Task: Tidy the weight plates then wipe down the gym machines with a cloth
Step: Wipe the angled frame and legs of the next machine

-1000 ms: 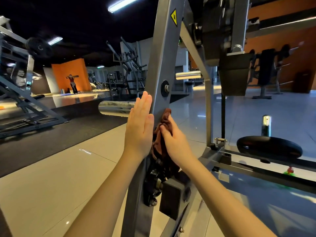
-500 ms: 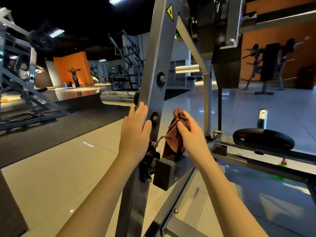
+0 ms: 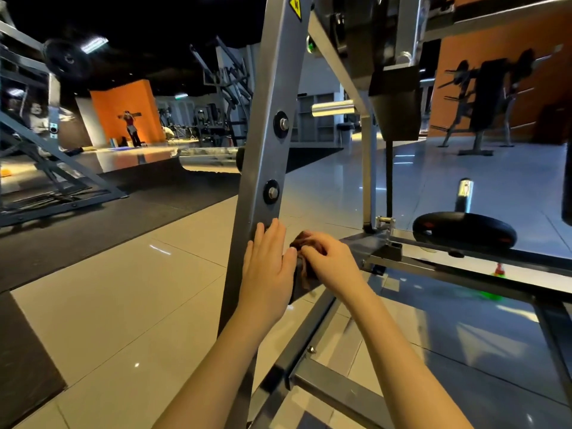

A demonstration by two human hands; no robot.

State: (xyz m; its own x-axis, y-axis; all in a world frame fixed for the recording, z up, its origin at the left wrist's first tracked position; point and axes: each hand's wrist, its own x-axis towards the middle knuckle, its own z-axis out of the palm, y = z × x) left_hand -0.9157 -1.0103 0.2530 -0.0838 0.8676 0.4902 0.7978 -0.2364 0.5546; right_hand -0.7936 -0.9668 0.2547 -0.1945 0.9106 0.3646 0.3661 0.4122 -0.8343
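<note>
Shiny pale floor tiles (image 3: pixel 139 289) spread wide on the left of the gym machine, and a dark mat (image 3: pixel 93 227) lay past them. Far off, an orange wall (image 3: pixel 127 103) stood at the back with a person (image 3: pixel 131 128) in front of it.

Close up, a tall grey post (image 3: pixel 269 150) of the machine leaned a little and ran from the top edge down behind the left arm. Two round bolts sat on it, an upper bolt (image 3: pixel 281 123) and a lower bolt (image 3: pixel 272 192). The left hand (image 3: pixel 269 267) lay flat on the post just under the lower bolt. Its fingers were straight and its grip was loose, holding nothing. The right hand (image 3: pixel 331 261) was just beside it, at the right edge of the post. Its grip was curled tight round a brown cloth (image 3: pixel 301 239). The cloth was bunched up and pressed onto a black block (image 3: pixel 305 284) fixed to the side of the post.

To the right, a low grey bar (image 3: pixel 448 270) ran along just above the floor. A black weight plate (image 3: pixel 464 232) lay flat above that bar, with a shiny peg (image 3: pixel 463 195) sticking up from it, well apart from the hands. Some open floor showed between the post and the plate. Much more open floor lay on the left side.
</note>
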